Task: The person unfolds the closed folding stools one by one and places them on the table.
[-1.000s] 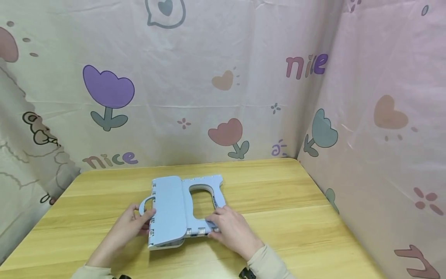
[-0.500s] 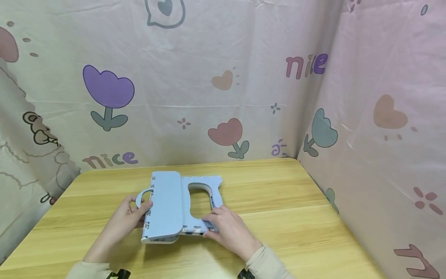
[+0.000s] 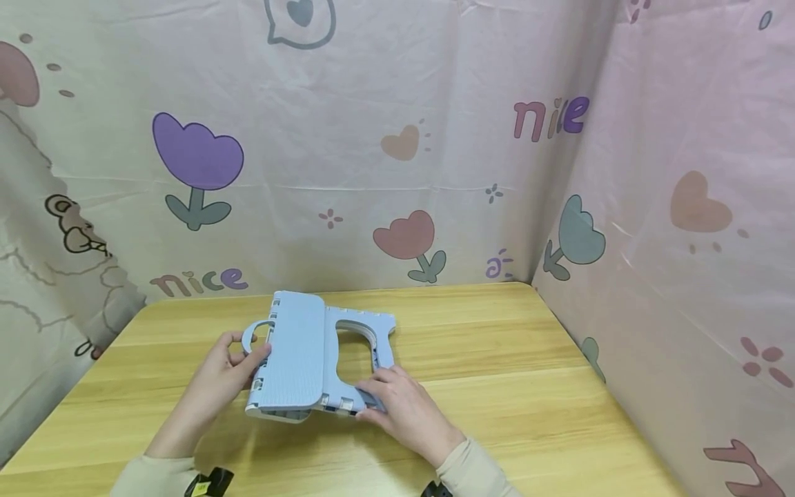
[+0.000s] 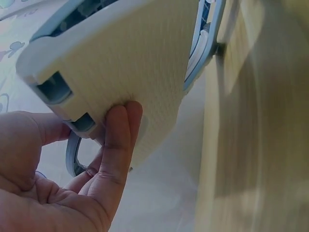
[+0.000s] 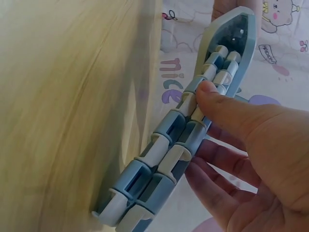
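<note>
Slanting over a wooden counter (image 3: 497, 359), a half-folded pale-blue step stool (image 3: 295, 352) is held by both hands. The left hand (image 3: 226, 362) grips the higher side beside its carry handle (image 4: 71, 153), thumb above and fingers (image 4: 118, 145) beneath, likely bearing its weight; the right hand (image 3: 404, 407) pinches the lower, near hinged edge, seemingly steadying it. No brand is readable on the stool; "nice" (image 3: 549, 119) is printed twice on the cloth backdrop (image 3: 348, 103).

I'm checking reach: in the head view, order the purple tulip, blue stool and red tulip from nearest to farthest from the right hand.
1. Blue stool: right hand grips its near right corner.
2. Red tulip: on the back curtain, straight ahead.
3. Purple tulip: same curtain, farther left and higher.
</note>
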Action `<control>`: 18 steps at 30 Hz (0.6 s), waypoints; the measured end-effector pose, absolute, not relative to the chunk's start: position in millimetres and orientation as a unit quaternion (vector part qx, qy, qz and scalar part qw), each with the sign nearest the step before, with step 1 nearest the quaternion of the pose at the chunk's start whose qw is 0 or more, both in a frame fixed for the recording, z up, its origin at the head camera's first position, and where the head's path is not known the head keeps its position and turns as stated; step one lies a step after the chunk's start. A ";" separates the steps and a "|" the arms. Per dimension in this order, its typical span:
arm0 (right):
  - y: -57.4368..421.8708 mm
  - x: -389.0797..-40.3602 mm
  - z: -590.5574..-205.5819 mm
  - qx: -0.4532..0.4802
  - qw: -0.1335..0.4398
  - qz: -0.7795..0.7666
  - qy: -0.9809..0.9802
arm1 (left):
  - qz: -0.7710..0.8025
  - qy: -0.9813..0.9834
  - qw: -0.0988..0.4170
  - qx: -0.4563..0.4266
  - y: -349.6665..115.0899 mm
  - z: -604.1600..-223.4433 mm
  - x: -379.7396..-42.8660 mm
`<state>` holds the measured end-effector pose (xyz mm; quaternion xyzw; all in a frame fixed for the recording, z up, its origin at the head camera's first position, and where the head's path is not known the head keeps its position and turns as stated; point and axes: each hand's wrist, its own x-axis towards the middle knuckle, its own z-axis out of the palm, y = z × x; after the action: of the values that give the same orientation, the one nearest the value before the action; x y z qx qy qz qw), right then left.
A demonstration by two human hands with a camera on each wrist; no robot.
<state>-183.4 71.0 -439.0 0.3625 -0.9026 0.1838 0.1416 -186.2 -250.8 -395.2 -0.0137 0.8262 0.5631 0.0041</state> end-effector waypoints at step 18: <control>70.6 -183.0 -435.8 0.374 0.160 0.179 -0.896 | 0.496 0.868 -0.026 -0.008 -240.9 -367.2 -184.3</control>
<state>-183.0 70.6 -435.8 0.3742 -0.8957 0.1790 0.1604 -184.3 -240.9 -367.2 -0.0078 0.8677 0.4963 -0.0258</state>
